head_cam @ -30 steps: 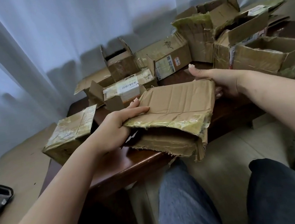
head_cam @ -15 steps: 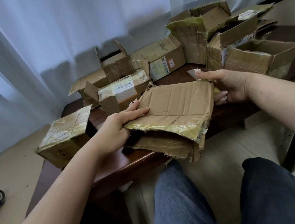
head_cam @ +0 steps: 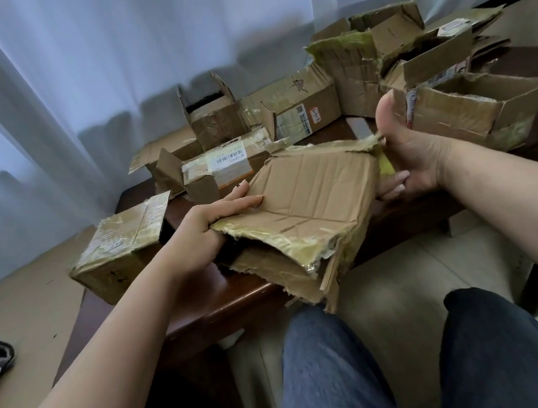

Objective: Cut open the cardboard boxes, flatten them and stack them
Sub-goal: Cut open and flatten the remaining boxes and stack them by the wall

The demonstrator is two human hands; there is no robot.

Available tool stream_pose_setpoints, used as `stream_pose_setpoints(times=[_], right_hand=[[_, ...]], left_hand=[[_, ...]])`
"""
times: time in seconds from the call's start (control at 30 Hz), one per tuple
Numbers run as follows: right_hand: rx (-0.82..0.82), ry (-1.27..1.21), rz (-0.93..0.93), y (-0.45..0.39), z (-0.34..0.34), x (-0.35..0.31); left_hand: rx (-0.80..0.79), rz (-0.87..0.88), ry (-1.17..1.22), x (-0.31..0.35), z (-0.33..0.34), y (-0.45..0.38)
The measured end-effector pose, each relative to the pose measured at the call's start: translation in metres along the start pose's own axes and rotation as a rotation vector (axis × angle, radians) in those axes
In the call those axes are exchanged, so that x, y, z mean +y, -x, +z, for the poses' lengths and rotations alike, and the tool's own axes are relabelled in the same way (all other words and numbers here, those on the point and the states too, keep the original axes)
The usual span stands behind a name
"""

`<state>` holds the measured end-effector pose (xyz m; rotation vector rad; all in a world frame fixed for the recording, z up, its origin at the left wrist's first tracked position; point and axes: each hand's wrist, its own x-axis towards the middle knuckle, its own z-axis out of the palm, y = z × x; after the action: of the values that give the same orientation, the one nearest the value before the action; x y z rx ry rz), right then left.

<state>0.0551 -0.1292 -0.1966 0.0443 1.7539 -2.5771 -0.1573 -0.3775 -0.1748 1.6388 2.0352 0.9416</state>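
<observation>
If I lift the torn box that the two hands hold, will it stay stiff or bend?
The torn box will probably bend: its top panel is creased and its near edge ragged. It looks light, since the open end shows nothing inside. The glossy tape along its edge may feel slippery under the left hand and right hand.

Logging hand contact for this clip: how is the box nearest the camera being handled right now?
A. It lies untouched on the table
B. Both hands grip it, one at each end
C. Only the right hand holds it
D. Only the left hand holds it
B: the left hand grips the near left edge of the torn box, and the right hand holds its far right end, thumb up.
</observation>
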Motion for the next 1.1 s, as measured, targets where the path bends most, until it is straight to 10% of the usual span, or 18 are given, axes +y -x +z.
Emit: stream_pose_setpoints(times=[0.4,0.57,0.77,0.93,1.1], right_hand=[[-0.117,0.19,0.2,0.008,0.005,-0.001],[0.264,0.257,-0.001,0.015,-0.006,-0.008],[0.638,0.456,-0.091,0.015,-0.007,-0.019],[0.579,0.423,-0.071,0.021,-0.007,-0.016],[0.618,0.384,-0.242,0.022,-0.002,-0.025]], left_hand=[[-0.014,0.028,-0.056,0.002,0.0,0.0],[-0.045,0.05,-0.178,0.005,-0.004,0.002],[-0.443,0.03,-0.323,0.026,-0.004,0.006],[0.155,-0.171,0.052,0.037,0.002,-0.017],[0.053,-0.579,0.416,0.032,0.011,-0.041]])
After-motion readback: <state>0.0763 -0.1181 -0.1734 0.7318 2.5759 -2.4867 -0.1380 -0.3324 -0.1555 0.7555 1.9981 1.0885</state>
